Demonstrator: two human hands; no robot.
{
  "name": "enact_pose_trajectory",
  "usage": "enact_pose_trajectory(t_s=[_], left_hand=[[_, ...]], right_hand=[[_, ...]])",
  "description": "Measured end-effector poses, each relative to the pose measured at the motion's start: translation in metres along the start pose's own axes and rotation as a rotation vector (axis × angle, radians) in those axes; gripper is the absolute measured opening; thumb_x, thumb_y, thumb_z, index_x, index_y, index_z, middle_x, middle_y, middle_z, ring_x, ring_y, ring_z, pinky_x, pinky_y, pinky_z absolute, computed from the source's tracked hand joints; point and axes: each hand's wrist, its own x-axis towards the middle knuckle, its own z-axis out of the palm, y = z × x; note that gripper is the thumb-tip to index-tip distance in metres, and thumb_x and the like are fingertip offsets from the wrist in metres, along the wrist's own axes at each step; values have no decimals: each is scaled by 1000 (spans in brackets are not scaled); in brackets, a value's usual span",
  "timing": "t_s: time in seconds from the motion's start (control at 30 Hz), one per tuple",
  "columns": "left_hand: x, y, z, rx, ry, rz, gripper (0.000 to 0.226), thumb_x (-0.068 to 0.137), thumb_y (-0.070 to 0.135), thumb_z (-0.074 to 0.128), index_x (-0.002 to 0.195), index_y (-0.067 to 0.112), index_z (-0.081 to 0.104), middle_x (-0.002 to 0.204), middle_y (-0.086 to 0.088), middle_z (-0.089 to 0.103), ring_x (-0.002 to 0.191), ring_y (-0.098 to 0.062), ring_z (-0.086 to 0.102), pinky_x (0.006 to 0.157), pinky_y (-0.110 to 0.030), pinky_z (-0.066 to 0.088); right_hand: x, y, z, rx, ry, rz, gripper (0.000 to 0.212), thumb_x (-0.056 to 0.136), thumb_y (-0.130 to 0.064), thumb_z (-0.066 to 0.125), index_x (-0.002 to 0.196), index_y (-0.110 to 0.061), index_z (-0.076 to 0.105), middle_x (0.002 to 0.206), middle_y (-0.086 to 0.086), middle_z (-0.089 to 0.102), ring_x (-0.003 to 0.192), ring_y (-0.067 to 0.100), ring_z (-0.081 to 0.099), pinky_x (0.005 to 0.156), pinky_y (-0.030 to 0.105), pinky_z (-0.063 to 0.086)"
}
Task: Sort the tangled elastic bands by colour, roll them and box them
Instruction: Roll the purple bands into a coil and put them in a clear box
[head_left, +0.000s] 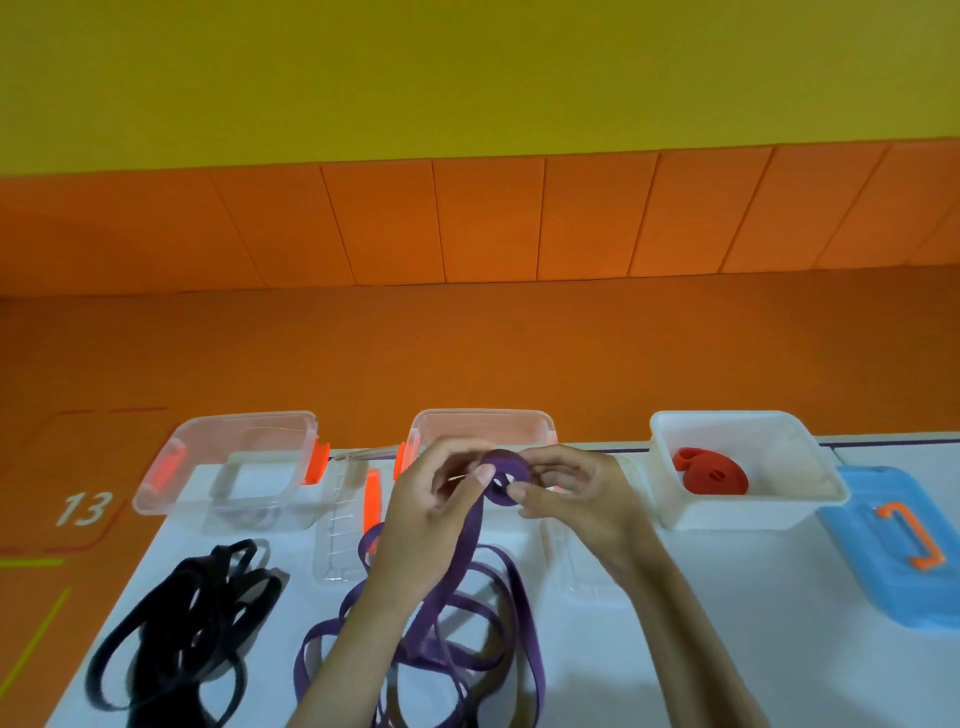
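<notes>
1. Near left of the table (597, 675): black band (171, 613), tangled.
2. Near centre: purple band (426, 654), loose coils, one strand rising to the hands.
3. Left hand (431, 509) pinches that strand.
4. Right hand (571, 493) pinches the purple roll (506, 475), held above the table.
5. Far row: clear box (244, 417), clear box (483, 414), white box (727, 514) containing a red roll (711, 470).
6. Blue lid (893, 540) lies just right of the white box.

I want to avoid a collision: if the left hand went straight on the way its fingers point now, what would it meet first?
The left hand would first meet the purple roll, which it and the right hand both pinch. Behind stands the middle clear box; depth is unclear.
</notes>
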Motion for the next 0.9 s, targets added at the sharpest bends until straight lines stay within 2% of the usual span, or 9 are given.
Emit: enact_pose_trajectory(t_s=[0.07, 0.13, 0.23, 0.37, 0.43, 0.5, 0.63, 0.8, 0.9], left_hand=[[-2, 5, 3, -130, 22, -72, 28, 89, 34, 79, 115, 42, 70, 110, 6, 79, 108, -11, 74, 90, -15, 55], [-4, 6, 5, -180, 74, -103, 26, 81, 41, 82, 106, 40, 75, 107, 4, 81, 104, -11, 76, 88, -15, 56], [-7, 1, 2, -166, 115, -124, 18, 82, 37, 89, 99, 36, 82, 102, 5, 82, 99, -9, 77, 85, -14, 56], [-5, 1, -12, 11, 83, -110, 24, 91, 24, 83, 97, 47, 82, 99, 13, 82, 95, -5, 76, 85, -14, 56], [-4, 1, -15, 84, 35, -78, 23, 95, 19, 80, 99, 41, 82, 101, 14, 81, 98, -6, 76, 87, -16, 57], [-6, 0, -12, 88, 24, -58, 19, 96, 19, 79, 101, 37, 82, 102, 12, 81, 100, -12, 76, 89, -20, 58], [-16, -3, 8, -96, 166, -147, 19, 92, 18, 84, 103, 34, 84, 99, 4, 83, 97, -16, 78, 89, -27, 61], [-14, -4, 8, -265, 153, -263, 27, 89, 13, 84, 101, 36, 86, 106, 2, 84, 104, -15, 79, 88, -20, 61], [-10, 1, -4, -150, 109, -167, 33, 91, 11, 83, 100, 42, 85, 106, 7, 83, 104, -10, 78, 87, -17, 58]], right_hand=[[0, -1, -2, 122, -2, 26, 29, 74, -26, 93, 102, -24, 85, 99, 10, 82, 95, 26, 78, 76, 31, 65], [-1, 1, 4, 235, 39, 36, 30, 73, -21, 94, 102, -23, 86, 101, 11, 83, 94, 25, 80, 78, 29, 64], [-2, 11, 20, 373, 112, 91, 40, 66, -27, 96, 103, -19, 86, 104, 12, 82, 96, 24, 80, 82, 34, 66], [-1, 10, 15, 130, 47, 51, 54, 78, -15, 94, 124, -36, 75, 103, 7, 77, 96, 29, 79, 83, 42, 67], [0, 6, 7, 26, -45, 51, 46, 82, -16, 92, 120, -36, 74, 102, 3, 75, 94, 28, 78, 76, 40, 67], [2, 4, 5, 46, -66, 50, 29, 79, -26, 92, 104, -24, 76, 101, 5, 76, 93, 29, 79, 71, 41, 67], [4, 5, 8, 136, 58, 26, 22, 77, -27, 90, 86, -14, 75, 97, 11, 77, 91, 29, 79, 69, 44, 67], [-3, 19, 23, 141, 187, -76, 11, 83, -24, 87, 87, -20, 77, 97, 10, 81, 94, 27, 80, 71, 40, 68], [-8, 16, 22, 65, 124, -89, 16, 84, -26, 91, 90, -23, 77, 101, 4, 80, 97, 22, 78, 70, 42, 68]])
